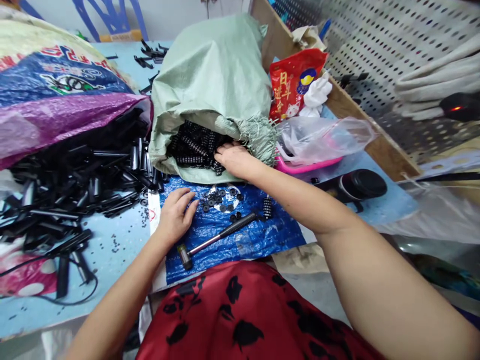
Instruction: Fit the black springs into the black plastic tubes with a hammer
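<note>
head view: our right hand (235,159) reaches into the mouth of the green sack (217,65) among the black ridged parts (192,146); we cannot tell whether it grips one. our left hand (176,215), loosely open, is over the left side of the blue sheet (272,236). we have bare sheet right of the hammer (221,233), up to the near edge; a wooden board (390,154) bounds the far right.

The person wears a red, softly shiny garment (210,327) printed with black petal-like and leaf-like shapes (247,333) — a few on thin stems — and both forearms (137,280) are bare.
</note>
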`<state>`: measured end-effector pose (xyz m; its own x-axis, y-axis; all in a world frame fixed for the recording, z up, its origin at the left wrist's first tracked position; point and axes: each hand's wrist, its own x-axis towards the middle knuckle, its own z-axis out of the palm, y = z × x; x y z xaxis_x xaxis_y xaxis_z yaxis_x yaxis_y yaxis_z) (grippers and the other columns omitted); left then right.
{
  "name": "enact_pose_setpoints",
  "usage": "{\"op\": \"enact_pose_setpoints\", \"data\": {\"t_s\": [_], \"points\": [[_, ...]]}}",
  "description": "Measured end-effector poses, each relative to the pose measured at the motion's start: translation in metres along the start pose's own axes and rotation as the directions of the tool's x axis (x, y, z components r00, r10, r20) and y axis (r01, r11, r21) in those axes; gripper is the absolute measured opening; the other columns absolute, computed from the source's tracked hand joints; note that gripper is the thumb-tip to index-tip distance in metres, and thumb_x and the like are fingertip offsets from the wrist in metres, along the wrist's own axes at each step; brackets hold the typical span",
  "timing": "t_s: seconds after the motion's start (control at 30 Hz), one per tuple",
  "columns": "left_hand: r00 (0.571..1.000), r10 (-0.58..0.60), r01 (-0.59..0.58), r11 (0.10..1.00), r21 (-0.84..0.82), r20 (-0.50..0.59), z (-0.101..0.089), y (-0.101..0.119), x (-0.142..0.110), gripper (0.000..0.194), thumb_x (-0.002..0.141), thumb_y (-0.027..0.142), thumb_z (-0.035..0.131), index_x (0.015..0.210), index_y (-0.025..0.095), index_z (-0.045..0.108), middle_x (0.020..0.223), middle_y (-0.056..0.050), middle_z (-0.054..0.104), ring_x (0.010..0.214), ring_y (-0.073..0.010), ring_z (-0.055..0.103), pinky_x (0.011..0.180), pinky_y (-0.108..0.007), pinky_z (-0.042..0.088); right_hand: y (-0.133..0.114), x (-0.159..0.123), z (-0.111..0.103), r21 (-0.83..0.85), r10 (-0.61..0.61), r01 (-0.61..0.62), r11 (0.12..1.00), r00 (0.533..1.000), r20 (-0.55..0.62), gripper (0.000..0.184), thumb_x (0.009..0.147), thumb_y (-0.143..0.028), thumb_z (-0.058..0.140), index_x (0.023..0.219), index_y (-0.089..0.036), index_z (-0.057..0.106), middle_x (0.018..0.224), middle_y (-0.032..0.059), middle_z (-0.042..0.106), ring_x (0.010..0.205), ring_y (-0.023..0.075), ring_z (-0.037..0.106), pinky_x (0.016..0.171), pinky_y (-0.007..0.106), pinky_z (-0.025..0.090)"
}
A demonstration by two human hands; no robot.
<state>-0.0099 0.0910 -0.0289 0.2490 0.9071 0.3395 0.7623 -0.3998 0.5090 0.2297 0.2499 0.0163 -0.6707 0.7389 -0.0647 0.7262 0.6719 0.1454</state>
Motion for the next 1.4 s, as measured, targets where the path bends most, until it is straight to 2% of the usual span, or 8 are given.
{"op": "enact_pose_setpoints", "data": {"t_s": [0.2,0.33,0.47,0.6,0.87,1.0,1.17,1.4], "points": [[0.978,-0.172,0.166,0.984,-0.061,-0.117,-0.028,0.008,-0.070,0.019,0.106,0.028,0.054,0.105,0.019,0.071,0.105,-0.009,0.076,0.102,-0.0199,0.073,0.098,-0.037,0.058,0.002,0.003,0.007,0.017,-0.076,0.076,0.997,0.997,0.019,0.036,0.104,-0.019,0.037,0.120,-0.010,0.068,0.122,0.0179,0.063,0.117,0.0294,0.056,0.110,0.050,0.038],[0.981,-0.168,0.173,0.984,0.046,-0.097,-0.041,0.011,-0.083,0.018,0.105,0.029,0.055,0.107,0.020,0.071,0.103,-0.009,0.077,0.098,-0.0213,0.073,0.094,-0.038,0.058,-0.008,-0.018,0.000,0.331,0.010,0.024,0.943,0.995,-0.100,0.034,0.104,-0.031,0.048,0.121,-0.007,0.065,0.122,0.0185,0.063,0.111,0.0252,0.057,0.103,0.042,0.044],[0.998,-0.054,0.053,0.997,0.051,0.030,-0.033,0.022,-0.078,0.019,0.105,0.032,0.056,0.109,0.021,0.071,0.108,-0.010,0.077,0.102,-0.0233,0.073,0.095,-0.039,0.058,-0.028,-0.077,0.000,0.923,0.041,-0.032,0.384,0.999,0.018,0.041,0.104,-0.050,0.051,0.112,-0.012,0.061,0.104,0.0101,0.069,0.095,0.0155,0.064,0.091,0.031,0.053],[1.000,-0.006,0.004,0.987,0.158,0.014,-0.020,0.030,-0.084,0.021,0.102,0.037,0.062,0.111,0.020,0.070,0.116,-0.015,0.074,0.103,-0.0277,0.071,0.092,-0.042,0.058,-0.044,-0.133,0.017,0.944,-0.105,-0.288,-0.162,0.956,0.274,0.057,0.097,-0.067,0.060,0.105,-0.011,0.059,0.106,0.0111,0.072,0.092,0.0132,0.072,0.085,0.027,0.058],[0.945,-0.094,0.038,0.983,0.180,0.313,0.007,0.021,-0.041,0.022,0.104,0.033,0.050,0.108,0.020,0.067,0.100,-0.011,0.066,0.089,-0.0252,0.067,0.080,-0.036,0.056,-0.070,-0.127,0.042,0.985,0.196,-0.165,-0.057,0.965,0.173,0.046,0.096,-0.059,0.064,0.099,-0.013,0.060,0.104,0.0080,0.073,0.095,0.0118,0.070,0.092,0.027,0.057],[0.922,-0.006,-0.025,0.997,0.074,0.388,0.026,0.053,-0.016,0.018,0.103,0.026,0.050,0.105,0.018,0.066,0.099,-0.011,0.066,0.091,-0.0242,0.066,0.082,-0.035,0.055,-0.084,-0.137,0.038,0.949,0.363,-0.066,-0.309,0.914,0.182,0.059,0.088,-0.071,0.069,0.107,-0.016,0.058,0.108,0.0066,0.072,0.092,0.0113,0.070,0.090,0.026,0.059],[0.905,0.072,-0.097,0.994,0.039,0.418,0.019,0.078,-0.047,0.030,0.106,0.046,0.053,0.107,0.019,0.066,0.096,-0.011,0.067,0.090,-0.0244,0.065,0.082,-0.038,0.055,-0.103,-0.165,0.034,0.760,0.210,-0.156,-0.631,0.909,0.361,0.060,0.082,-0.067,0.079,0.108,-0.017,0.061,0.104,0.0063,0.072,0.081,0.0102,0.069,0.080,0.024,0.060],[0.832,0.307,-0.396,0.912,0.107,0.463,0.001,0.072,-0.085,0.023,0.107,0.018,0.044,0.115,0.014,0.065,0.092,-0.009,0.066,0.083,-0.0214,0.060,0.073,-0.037,0.049,-0.120,-0.155,0.013,0.658,0.132,-0.174,-0.733,0.912,0.389,0.059,0.076,-0.060,0.088,0.109,-0.017,0.066,0.094,0.0026,0.069,0.079,0.0096,0.069,0.078,0.024,0.062]]}}
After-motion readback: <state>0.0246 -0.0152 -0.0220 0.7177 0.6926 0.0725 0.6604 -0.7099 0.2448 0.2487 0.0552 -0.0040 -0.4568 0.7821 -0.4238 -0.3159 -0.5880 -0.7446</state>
